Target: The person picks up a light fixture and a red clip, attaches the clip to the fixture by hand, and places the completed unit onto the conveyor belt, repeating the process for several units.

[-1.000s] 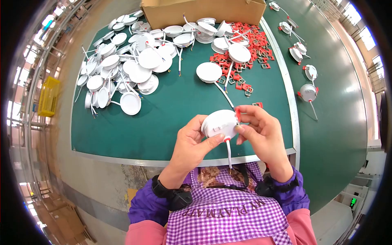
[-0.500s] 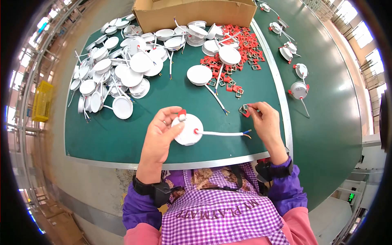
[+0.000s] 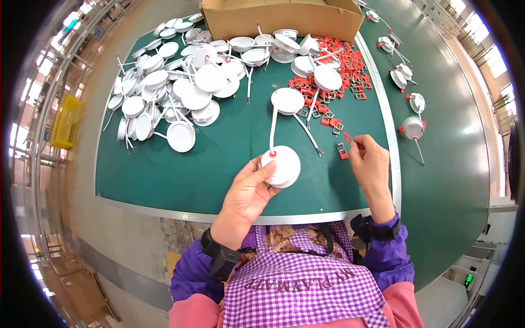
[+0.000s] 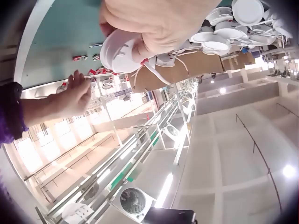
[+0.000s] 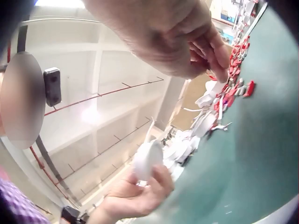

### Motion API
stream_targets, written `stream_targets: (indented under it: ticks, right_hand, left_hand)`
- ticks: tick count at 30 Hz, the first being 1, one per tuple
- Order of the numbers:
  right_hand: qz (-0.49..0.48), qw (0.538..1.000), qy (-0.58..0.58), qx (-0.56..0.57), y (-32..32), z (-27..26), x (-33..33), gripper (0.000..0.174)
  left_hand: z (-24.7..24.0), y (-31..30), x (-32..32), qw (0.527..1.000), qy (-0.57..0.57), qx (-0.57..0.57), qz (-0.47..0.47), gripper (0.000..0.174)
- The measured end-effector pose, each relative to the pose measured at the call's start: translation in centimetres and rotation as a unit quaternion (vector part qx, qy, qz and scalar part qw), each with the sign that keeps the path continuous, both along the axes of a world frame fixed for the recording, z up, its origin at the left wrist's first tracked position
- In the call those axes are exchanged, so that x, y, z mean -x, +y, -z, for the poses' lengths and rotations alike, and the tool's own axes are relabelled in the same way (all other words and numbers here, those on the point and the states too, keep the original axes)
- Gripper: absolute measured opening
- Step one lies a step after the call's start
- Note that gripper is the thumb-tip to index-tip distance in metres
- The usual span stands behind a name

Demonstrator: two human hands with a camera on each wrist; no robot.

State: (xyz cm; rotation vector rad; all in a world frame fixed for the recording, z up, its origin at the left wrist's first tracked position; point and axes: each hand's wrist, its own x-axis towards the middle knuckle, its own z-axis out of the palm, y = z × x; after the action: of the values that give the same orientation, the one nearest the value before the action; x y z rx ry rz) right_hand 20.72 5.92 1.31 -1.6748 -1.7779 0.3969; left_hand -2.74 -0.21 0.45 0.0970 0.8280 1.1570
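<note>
Head view: A green bench (image 3: 246, 131) with pale metal edging fills the middle. The left hand (image 3: 244, 194), fingers wrapped round the rim and thumb on the face, grips a white round lamp-like disc (image 3: 286, 168) above the bench, near its front edge. The disc's white cable (image 3: 274, 128) leaves a red collar (image 3: 272, 154) and points toward the far edge. Near the bench's right edge, the right hand (image 3: 373, 167) is narrow, fingers curled, and appears to pinch a small red clip (image 3: 348, 138) at the fingertips. Just beside lies a red-and-metal clip (image 3: 342, 151). A heap of similar clips (image 3: 358, 68) sits toward the far right corner, a pile of white discs (image 3: 195, 97) toward the far left, and a brown cardboard box (image 3: 281, 22) at the far edge. The step in hand looks like taking up a clip while the disc is held ready; the next move calls for a steady pinch and a firm hold on the disc.

Left wrist view: The disc is seen from its side, thumb against it. Whether the right hand holds anything cannot be told here.

Right wrist view: The right fingertips are close together, partly shadowed; the left hand supports the disc, tilted nearly upright.
</note>
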Motion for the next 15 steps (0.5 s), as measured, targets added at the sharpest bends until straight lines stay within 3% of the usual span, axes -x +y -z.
stream_targets:
  ticks: [1,3,4,8,15]
  right_hand:
    - [0.0,1.0,0.0,0.001,-0.6,-0.7,0.6,0.009]
    - [-0.042,0.982,0.175,0.057,-1.8,-1.7,2.1,0.009]
    - [-0.063,0.976,0.198,0.062,-2.3,-1.8,2.7,0.01]
    - [-0.124,0.979,0.163,0.015,-4.0,-1.5,4.5,0.014]
    - [-0.153,0.98,0.129,-0.01,-4.7,-1.7,5.3,0.014]
  left_hand:
    - [0.3,0.0,-0.3,1.0,0.0,0.001,0.0,0.041]
    - [0.9,0.0,-0.9,0.995,0.096,0.015,0.008,0.032]
    - [0.7,-0.1,-1.4,0.993,0.121,-0.009,-0.002,0.03]
    - [-0.1,0.0,-3.1,0.988,0.132,-0.073,-0.041,0.034]
    - [0.3,-0.1,-3.6,0.966,0.203,-0.159,-0.032,0.032]
